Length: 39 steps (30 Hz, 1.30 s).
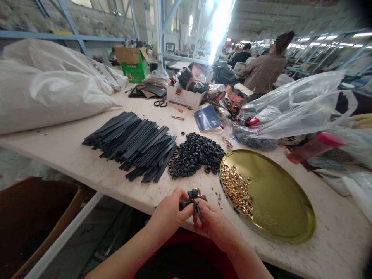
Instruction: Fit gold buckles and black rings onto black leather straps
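Black pieces (198,212) sit between the pinching fingers (205,210) of both hands (176,206) (214,223) near the table edge (128,194), clear of the tray (276,197).

Surroundings: deep, unevenly lit

Foreground: pale table (66,143), top marked and scuffed. Beyond it, blue metal framework (159,31), uprights with diagonal braces. Blue rail (35,35) runs across upper left; pale window panes (83,3) above. Intense white glare (220,33) near top centre, washing out adjacent detail. Right: grey ceiling (314,17) recedes; lit strip lamps (362,35) in rows, small with depth.
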Each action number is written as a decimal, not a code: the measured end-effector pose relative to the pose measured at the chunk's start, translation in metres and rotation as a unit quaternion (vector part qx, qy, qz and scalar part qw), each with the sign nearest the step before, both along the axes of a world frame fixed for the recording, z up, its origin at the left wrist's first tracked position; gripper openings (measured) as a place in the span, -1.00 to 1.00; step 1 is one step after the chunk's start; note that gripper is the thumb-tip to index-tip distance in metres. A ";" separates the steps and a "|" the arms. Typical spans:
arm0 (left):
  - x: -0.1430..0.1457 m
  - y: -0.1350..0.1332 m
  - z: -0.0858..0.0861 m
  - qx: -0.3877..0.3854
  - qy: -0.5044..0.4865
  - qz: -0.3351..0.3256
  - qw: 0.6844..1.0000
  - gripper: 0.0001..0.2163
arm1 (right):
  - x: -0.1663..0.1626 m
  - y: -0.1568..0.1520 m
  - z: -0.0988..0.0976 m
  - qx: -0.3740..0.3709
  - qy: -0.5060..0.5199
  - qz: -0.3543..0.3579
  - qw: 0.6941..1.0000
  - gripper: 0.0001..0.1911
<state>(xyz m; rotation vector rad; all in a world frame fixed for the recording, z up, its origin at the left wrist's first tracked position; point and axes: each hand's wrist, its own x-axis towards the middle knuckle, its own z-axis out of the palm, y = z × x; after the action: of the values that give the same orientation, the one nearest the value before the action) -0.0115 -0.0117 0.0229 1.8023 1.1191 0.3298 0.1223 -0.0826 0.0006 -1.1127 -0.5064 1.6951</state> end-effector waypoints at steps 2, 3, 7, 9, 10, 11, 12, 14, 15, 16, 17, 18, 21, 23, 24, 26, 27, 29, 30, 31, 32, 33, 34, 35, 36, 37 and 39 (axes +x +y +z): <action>0.000 0.001 -0.003 0.012 0.031 -0.010 0.999 -0.80 | 0.000 -0.001 -0.001 -0.013 0.035 -0.003 0.999 -0.70; 0.000 0.002 -0.004 0.009 0.034 -0.015 0.999 -0.80 | 0.000 -0.002 0.000 -0.017 0.041 -0.015 0.999 -0.71; 0.000 -0.002 0.000 -0.068 -0.041 -0.042 0.996 -0.81 | 0.001 -0.001 0.002 -0.001 0.011 -0.057 0.998 -0.66; 0.000 -0.006 0.006 -0.139 -0.095 -0.058 0.984 -0.80 | 0.003 0.000 0.001 0.023 -0.037 -0.073 0.996 -0.66; 0.000 -0.008 0.008 -0.177 -0.122 -0.060 0.975 -0.79 | 0.003 -0.001 0.000 0.037 -0.080 -0.086 0.992 -0.66; 0.000 -0.010 0.010 -0.214 -0.149 -0.058 0.964 -0.78 | 0.003 -0.001 -0.002 0.048 -0.135 -0.102 0.984 -0.66; 0.000 -0.012 0.012 -0.247 -0.175 -0.053 0.951 -0.77 | 0.003 -0.002 -0.004 0.054 -0.194 -0.123 0.972 -0.66; 0.000 -0.016 0.013 -0.296 -0.211 -0.041 0.931 -0.74 | 0.003 -0.005 -0.007 0.064 -0.299 -0.161 0.939 -0.71; 0.000 -0.017 0.013 -0.308 -0.218 -0.036 0.925 -0.72 | 0.003 -0.008 -0.008 0.071 -0.337 -0.161 0.925 -0.75; 0.000 -0.019 0.012 -0.312 -0.217 -0.035 0.924 -0.72 | 0.003 -0.010 -0.009 0.083 -0.365 -0.148 0.915 -0.78; 0.000 -0.020 0.011 -0.312 -0.209 -0.037 0.926 -0.72 | 0.003 -0.013 -0.008 0.100 -0.388 -0.125 0.908 -0.81; 0.000 -0.021 0.011 -0.310 -0.198 -0.039 0.929 -0.72 | 0.003 -0.017 -0.008 0.119 -0.406 -0.095 0.901 -0.83; -0.002 -0.027 0.010 -0.315 -0.156 -0.048 0.935 -0.70 | 0.005 -0.028 -0.005 0.158 -0.436 -0.011 0.886 -0.86; -0.004 -0.031 0.011 -0.325 -0.141 -0.060 0.933 -0.70 | 0.006 -0.036 -0.002 0.164 -0.448 0.033 0.878 -0.87; -0.005 -0.033 0.011 -0.328 -0.141 -0.070 0.931 -0.70 | 0.007 -0.040 0.000 0.163 -0.454 0.053 0.875 -0.86; -0.007 -0.038 0.010 -0.333 -0.149 -0.095 0.926 -0.70 | 0.008 -0.047 0.003 0.158 -0.460 0.083 0.870 -0.85; -0.007 -0.041 0.009 -0.333 -0.153 -0.106 0.925 -0.70 | 0.007 -0.051 0.004 0.156 -0.457 0.096 0.870 -0.85; -0.008 -0.045 0.005 -0.339 -0.158 -0.116 0.920 -0.70 | 0.007 -0.057 0.006 0.158 -0.450 0.122 0.871 -0.84; -0.009 -0.047 0.003 -0.346 -0.161 -0.116 0.917 -0.70 | 0.006 -0.059 0.007 0.160 -0.451 0.135 0.868 -0.84; -0.010 -0.048 0.001 -0.352 -0.164 -0.116 0.914 -0.69 | 0.005 -0.061 0.008 0.160 -0.458 0.146 0.862 -0.85; -0.012 -0.049 0.000 -0.358 -0.168 -0.117 0.911 -0.67 | 0.005 -0.062 0.008 0.160 -0.471 0.154 0.854 -0.87; -0.013 -0.050 -0.001 -0.364 -0.174 -0.122 0.907 -0.65 | 0.004 -0.062 0.008 0.159 -0.486 0.157 0.845 -0.89; -0.015 -0.050 -0.001 -0.366 -0.180 -0.127 0.904 -0.62 | 0.004 -0.062 0.008 0.158 -0.501 0.157 0.837 -0.90; -0.018 -0.049 0.000 -0.368 -0.187 -0.132 0.901 -0.60 | 0.003 -0.062 0.007 0.158 -0.509 0.156 0.832 -0.91; -0.019 -0.049 0.001 -0.369 -0.191 -0.134 0.900 -0.59 | 0.003 -0.061 0.006 0.158 -0.509 0.153 0.832 -0.91; -0.021 -0.048 0.002 -0.369 -0.194 -0.133 0.899 -0.59 | 0.002 -0.060 0.005 0.160 -0.503 0.149 0.836 -0.89; -0.022 -0.047 0.003 -0.368 -0.193 -0.125 0.901 -0.61 | 0.000 -0.059 0.003 0.163 -0.479 0.141 0.851 -0.86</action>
<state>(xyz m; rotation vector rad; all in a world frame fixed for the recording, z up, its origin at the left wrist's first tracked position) -0.0335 -0.0592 0.0260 1.1129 0.5952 0.0776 0.1222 -0.1420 0.0033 -1.6339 -1.5848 1.0955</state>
